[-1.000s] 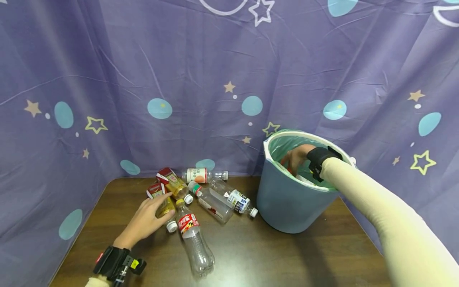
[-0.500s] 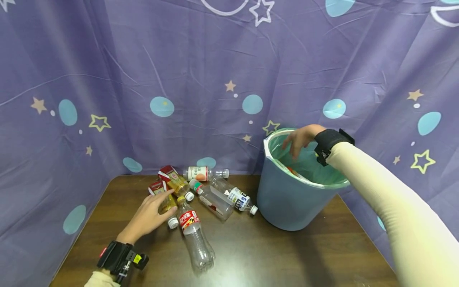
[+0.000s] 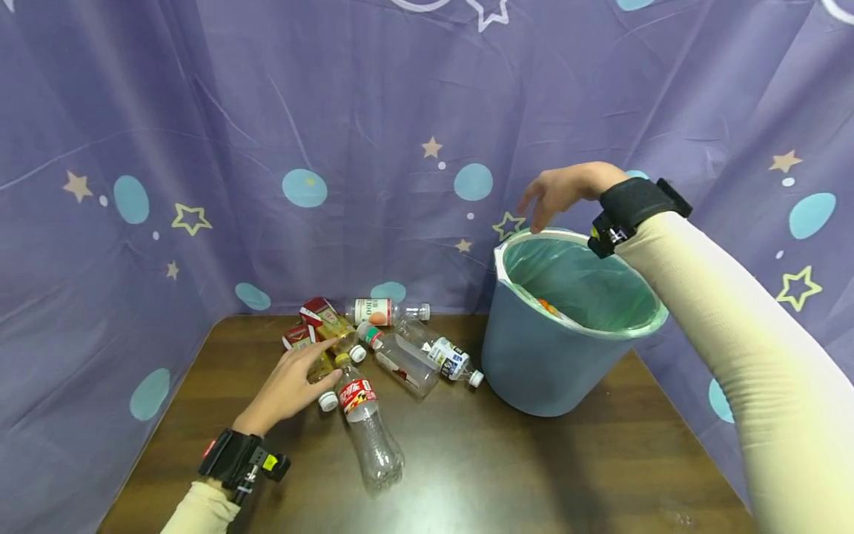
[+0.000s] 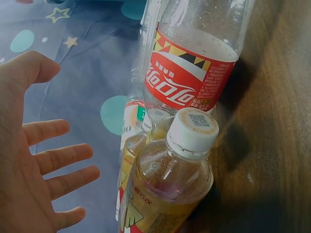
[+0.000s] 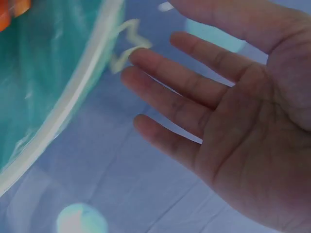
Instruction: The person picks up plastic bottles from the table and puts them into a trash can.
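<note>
Your right hand [image 3: 560, 189] has come up out of the bin [image 3: 534, 371] since a second ago: then it was sunk inside the liner, half a second ago it was level with the rim, and now it hovers above the far rim with its fingers [image 5: 184, 80] spread and nothing in it. Your left hand [image 3: 287, 386] has barely shifted; it stays flat and relaxed on the table [image 3: 500, 467], fingertips against the yellow tea bottle [image 3: 319, 365], not wrapped around it. In the left wrist view your palm [image 4: 29, 160] lies open beside that bottle, whose white cap [image 4: 193, 130] points at the camera.

Your bin stands upright at the right of the table, lined with a green bag [image 3: 580, 285]. Inside, you can see an orange-and-white item [image 3: 548, 306] low against the near wall; what it is cannot be made out.

Lying loose on the table to the bin's left is the heap of empty bottles: the red-labelled cola bottle [image 3: 367, 426] just beside your left hand, two clear ones [image 3: 407, 367] nearer the bin, another [image 3: 383, 311] against the curtain [image 3: 267, 111].
</note>
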Motion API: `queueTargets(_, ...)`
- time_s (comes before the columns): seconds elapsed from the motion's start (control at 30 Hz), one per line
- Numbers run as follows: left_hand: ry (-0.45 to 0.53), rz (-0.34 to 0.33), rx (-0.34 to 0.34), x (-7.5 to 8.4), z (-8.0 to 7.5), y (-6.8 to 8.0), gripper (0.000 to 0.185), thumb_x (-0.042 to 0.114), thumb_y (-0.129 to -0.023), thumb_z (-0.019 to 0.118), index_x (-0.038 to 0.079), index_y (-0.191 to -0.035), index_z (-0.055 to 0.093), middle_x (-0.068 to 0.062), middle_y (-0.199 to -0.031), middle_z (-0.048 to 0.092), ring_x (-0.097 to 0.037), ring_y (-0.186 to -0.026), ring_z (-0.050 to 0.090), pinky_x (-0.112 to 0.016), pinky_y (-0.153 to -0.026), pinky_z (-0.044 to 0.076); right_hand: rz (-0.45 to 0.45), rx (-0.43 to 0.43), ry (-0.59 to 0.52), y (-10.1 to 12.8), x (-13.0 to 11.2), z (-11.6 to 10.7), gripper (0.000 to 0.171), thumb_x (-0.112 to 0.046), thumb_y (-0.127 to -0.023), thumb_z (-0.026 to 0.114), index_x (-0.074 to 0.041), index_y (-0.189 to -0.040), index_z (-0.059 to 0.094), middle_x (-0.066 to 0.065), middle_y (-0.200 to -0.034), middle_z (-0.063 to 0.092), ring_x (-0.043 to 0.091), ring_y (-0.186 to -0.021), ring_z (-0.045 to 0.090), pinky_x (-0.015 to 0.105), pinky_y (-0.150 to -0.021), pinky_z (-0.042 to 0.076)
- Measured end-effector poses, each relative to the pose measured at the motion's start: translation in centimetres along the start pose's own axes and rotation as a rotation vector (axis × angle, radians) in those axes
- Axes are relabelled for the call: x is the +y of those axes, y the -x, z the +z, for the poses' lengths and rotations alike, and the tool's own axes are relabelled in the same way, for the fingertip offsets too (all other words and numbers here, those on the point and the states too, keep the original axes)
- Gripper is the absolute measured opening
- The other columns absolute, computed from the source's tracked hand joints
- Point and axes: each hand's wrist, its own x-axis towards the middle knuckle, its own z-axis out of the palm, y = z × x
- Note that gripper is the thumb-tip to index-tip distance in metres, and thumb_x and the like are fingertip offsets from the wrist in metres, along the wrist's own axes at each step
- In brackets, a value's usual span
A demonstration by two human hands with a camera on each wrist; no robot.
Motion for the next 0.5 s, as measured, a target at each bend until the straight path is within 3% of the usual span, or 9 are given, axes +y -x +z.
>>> queueTargets(0.27,0.007,-0.005,-0.024,0.4,-0.1,-0.6,0.063,0.035,-0.094,0.071,0.009,-0.148,0.052,-0.017,-0.147,0.058,-0.046,-0.136,0.051,-0.065,-0.114,0.031,-0.077,0.279,-0.136,0.6,-4.9,-1.1,0.054,-0.018,-0.094,0.069,-0.006,-0.144,0.054,0.019,-0.131,0.069,0.032,-0.119,0.065,0.05,-0.106,0.048)
queueTargets(0.5,0.005,0.003,-0.018,0.7,-0.2,-1.0,0.063,0.034,-0.093,0.072,0.008,-0.147,0.053,-0.018,-0.146,0.058,-0.047,-0.135,0.052,-0.065,-0.115,0.031,-0.203,0.474,-0.282,1.1,-8.7,0.5,0.046,-0.018,-0.094,0.07,-0.009,-0.138,0.06,0.019,-0.124,0.071,0.027,-0.109,0.069,0.042,-0.098,0.051)
